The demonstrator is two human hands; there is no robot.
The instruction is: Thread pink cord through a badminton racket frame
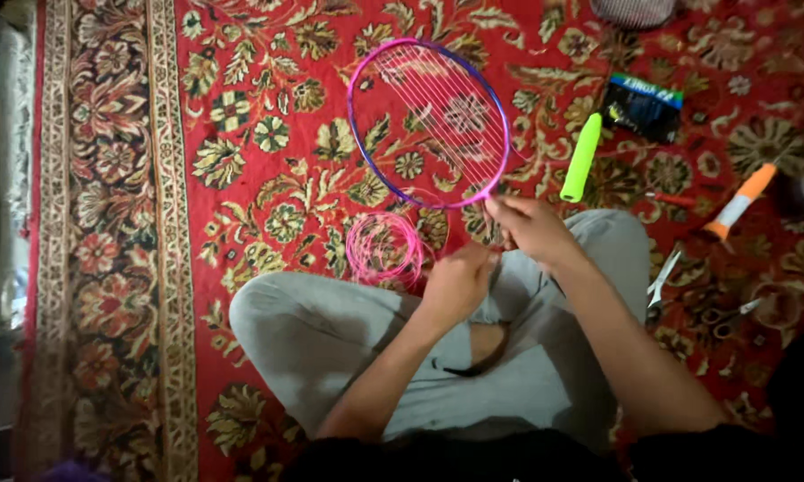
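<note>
Fingers of my right hand (531, 230) are pinched shut at the lower rim of the racket (429, 123), right where the head narrows to the neck; can't tell if they grip frame or string. My left hand (455, 284) is curled closed just below & left of it, thumb tip up near the right fingers, prob holding thin pink string, too fine to be sure.

Racket lies flat on the red patterned carpet (241, 178) in front of my knees, head pointing away from me & a bit left, long axis running from my right hand up toward top-left. Shaft is hidden under my hands.

Count: 1 racket in hand, 1 coil of pink string (384, 248) on the carpet just left of my left hand, 1 lime-green grip tube (581, 157), 1 dark packet (643, 107), 1 orange-and-white tool (739, 203), 1 small metal cutter (663, 277) by my right knee.

Racket frame is oval, pink-to-purple, w/ white strings running lengthwise only, partly strung.
</note>
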